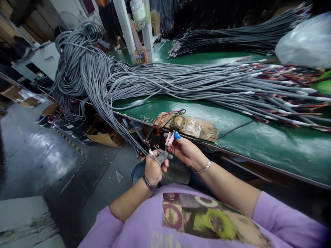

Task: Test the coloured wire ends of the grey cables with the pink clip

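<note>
Your L hand [154, 169] grips grey cables [131, 137] by their ends; R hand [188, 151] pinches a pink clip-like pc. [170, 139]. Cables prob. springy, bundle [181, 78] heavy; thin wires [148, 144] delicate, so hold jackets nr. tips. Packet [139, 57] far beyond L hand: lettering unreadable.

Lilac top [139, 220] seen from my end, sleeves stopping near the elbows. Chest print [191, 213]: dark and tan panel, ring shapes, yellow-green patch; pale lettering below, partly cut off. Left hand [153, 170]: grey finger covers [162, 157], dark linked bracelet [149, 183]. Right hand [190, 153]: blue thumb cap [177, 135], silvery bangle [204, 167].
</note>
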The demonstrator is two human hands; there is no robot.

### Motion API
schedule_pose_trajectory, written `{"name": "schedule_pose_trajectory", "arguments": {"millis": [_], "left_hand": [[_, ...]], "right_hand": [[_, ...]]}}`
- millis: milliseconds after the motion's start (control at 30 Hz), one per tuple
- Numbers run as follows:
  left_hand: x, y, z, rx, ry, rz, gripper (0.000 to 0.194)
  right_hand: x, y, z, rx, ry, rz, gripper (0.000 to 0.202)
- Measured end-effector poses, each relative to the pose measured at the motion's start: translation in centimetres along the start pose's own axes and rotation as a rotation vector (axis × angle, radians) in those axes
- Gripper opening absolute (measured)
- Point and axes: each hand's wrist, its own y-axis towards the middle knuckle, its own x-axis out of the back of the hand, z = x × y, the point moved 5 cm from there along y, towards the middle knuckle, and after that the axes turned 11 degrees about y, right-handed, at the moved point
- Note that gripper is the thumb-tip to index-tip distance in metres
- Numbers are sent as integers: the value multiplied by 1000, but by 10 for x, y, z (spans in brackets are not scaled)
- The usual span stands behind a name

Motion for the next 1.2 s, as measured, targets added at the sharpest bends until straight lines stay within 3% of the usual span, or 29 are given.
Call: {"name": "schedule_pose_trajectory", "arguments": {"millis": [433, 567, 800, 1000, 1200], "left_hand": [[4, -10, -2, -60, 33, -23, 34], [7, -12, -3, -117, 83, -62, 33], [8, -8, -4, -124, 103, -102, 34], [7, -4, -1, -117, 82, -108, 30], [5, -2, -2, -95, 82, -98, 30]], "right_hand": [[-2, -6, -4, -177, -22, 53, 40], [-1, -4, -1, -82, -91, 63, 27], [8, -7, 9, 268, -429, 3, 40], [7, 1, -4, -11, -141, 90, 42], [7, 4, -6, -13, -24, 48, 36]]}}
